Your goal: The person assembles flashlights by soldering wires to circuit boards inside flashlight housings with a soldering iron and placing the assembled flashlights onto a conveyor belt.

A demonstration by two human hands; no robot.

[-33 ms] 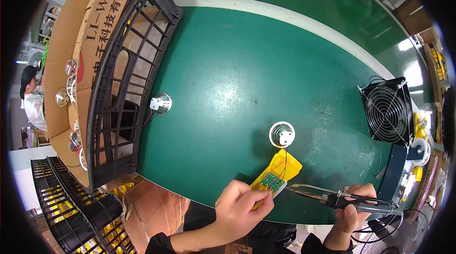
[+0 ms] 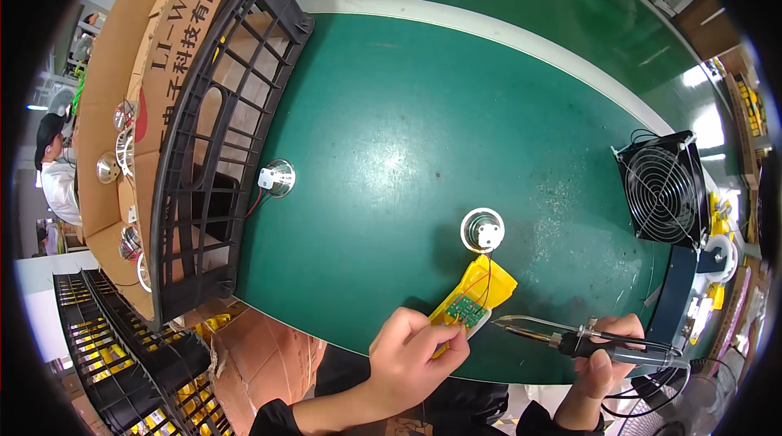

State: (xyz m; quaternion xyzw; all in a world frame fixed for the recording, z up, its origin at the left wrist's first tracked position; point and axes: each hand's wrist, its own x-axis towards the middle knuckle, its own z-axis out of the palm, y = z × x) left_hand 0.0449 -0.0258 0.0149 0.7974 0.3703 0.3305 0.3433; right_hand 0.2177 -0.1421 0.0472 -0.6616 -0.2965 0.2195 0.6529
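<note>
Yellow housing gripped at the left, soldering iron levelled from the right

In the head view, a yellow plastic housing (image 2: 503, 282) is held near the front edge of the green bench top (image 2: 366, 191) by the left hand (image 2: 417, 350). Its near end is grasped, with thumb and forefinger closed together; whether a lead is also pinched there cannot be made out, as the fingertips hide the spot. The grip is probably meant to steady the piece, the open side being turned up so that the green circuit board (image 2: 467, 311) inside is left exposed.

A soldering iron (image 2: 580, 345) is grasped by the handle in the right hand (image 2: 603, 358), its tip pointed leftward, just beside the board and apparently apart from it. By holding it well back, the fingers are presumably spared the heat.

A round reflector lamp (image 2: 483, 230) is set just beyond the housing, likely so that slack is left in the thin wires (image 2: 489, 273) running between them. The housing and board thus lie directly beyond the left fingertips and to the left of the right hand, with the iron's tip between.

Farther left, a second reflector lamp (image 2: 281, 178) is placed beside a black plastic crate (image 2: 216, 134).
</note>
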